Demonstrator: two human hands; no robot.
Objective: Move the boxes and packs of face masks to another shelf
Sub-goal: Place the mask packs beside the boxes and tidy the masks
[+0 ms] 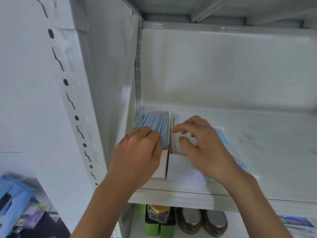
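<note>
Two open white boxes stand side by side at the left end of a white metal shelf [257,134]. The left box [163,162] is full of upright blue face masks [152,120]; my left hand [139,152] rests on its near end with the fingers curled over the masks. The right box [181,170] holds white masks; my right hand [204,145] lies over them with fingers spread and bent, and whether it grips anything cannot be told. A flat pack of blue masks [224,140] lies just right of that box, partly hidden by my right wrist.
A perforated white upright [75,103] stands to the left. The shelf below holds green tins [159,227], a jar [158,213] and two oval containers [202,220]. More blue mask packs [12,196] lie at lower left, and a blue pack [296,222] at lower right.
</note>
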